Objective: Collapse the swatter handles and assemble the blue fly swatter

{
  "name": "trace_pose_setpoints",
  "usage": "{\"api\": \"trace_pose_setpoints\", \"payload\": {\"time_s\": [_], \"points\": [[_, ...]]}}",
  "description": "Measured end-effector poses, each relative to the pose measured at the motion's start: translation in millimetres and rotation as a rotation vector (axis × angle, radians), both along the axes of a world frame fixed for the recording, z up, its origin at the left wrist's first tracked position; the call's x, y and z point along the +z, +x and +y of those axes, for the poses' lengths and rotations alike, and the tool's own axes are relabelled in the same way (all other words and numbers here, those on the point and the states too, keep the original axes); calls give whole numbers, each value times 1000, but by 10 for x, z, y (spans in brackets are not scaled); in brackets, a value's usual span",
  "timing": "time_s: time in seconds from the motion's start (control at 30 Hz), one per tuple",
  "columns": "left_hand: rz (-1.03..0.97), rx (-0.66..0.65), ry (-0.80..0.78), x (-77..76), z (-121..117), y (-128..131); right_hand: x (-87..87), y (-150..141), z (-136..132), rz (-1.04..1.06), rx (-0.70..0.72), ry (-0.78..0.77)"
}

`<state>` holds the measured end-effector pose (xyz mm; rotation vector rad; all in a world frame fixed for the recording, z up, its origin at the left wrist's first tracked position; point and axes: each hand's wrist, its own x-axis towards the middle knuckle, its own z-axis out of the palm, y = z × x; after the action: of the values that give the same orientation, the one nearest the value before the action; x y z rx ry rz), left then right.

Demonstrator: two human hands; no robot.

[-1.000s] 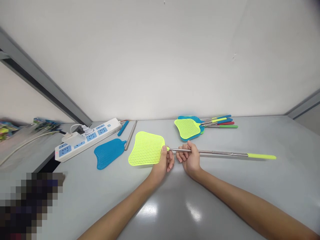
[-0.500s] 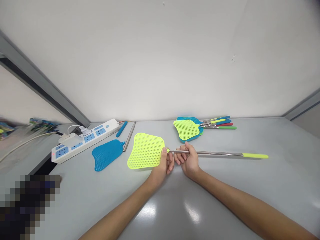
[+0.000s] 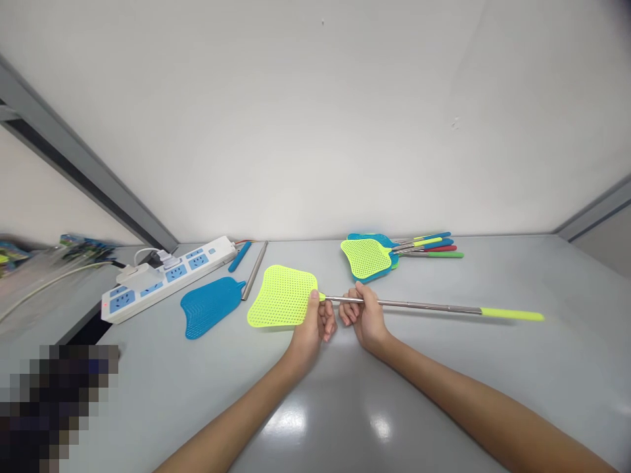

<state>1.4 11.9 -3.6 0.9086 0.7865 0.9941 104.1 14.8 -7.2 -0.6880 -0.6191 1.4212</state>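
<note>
A yellow-green fly swatter [image 3: 282,297] with a perforated head and a long metal telescopic rod lies across both my hands, its yellow grip pointing right. My left hand [image 3: 313,322] pinches the lower right corner of the swatter head by its neck, thumb on top. Around the metal rod just right of the neck, my right hand [image 3: 367,315] is closed with curled fingers. To the left on the table lie a loose blue swatter head [image 3: 211,305], a bare metal rod [image 3: 255,270] beside its neck, and a blue grip sleeve [image 3: 239,257].
A pile of fly swatters [image 3: 367,257] with blue, yellow, red and green grips lies at the back by the wall. A white power strip [image 3: 170,279] with plugs and cables stands at the left. Plastic-bagged items [image 3: 83,253] lie beyond it.
The yellow-green swatter and both hands have shifted slightly left. Its yellow grip end now reaches farther right and a little lower, so the rod looks longer.
</note>
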Motion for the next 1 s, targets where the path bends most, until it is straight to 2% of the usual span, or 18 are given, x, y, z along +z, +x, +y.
{"api": "trace_pose_setpoints", "payload": {"time_s": [0.17, 0.37, 0.47, 0.8, 1.0], "points": [[17, 38, 21, -4, -7, 5, -13, 13, 10, 0, 13, 20], [112, 192, 100, 55, -6, -32, -38, 22, 14, 39, -15, 20], [132, 261, 81, 89, 15, -67, -27, 21, 12, 46, -31, 23], [-57, 531, 7, 109, 198, -257, 11, 79, 5, 147, -78, -44], [9, 605, 33, 110, 190, -248, 10, 85, 3, 124, -111, -27]]}}
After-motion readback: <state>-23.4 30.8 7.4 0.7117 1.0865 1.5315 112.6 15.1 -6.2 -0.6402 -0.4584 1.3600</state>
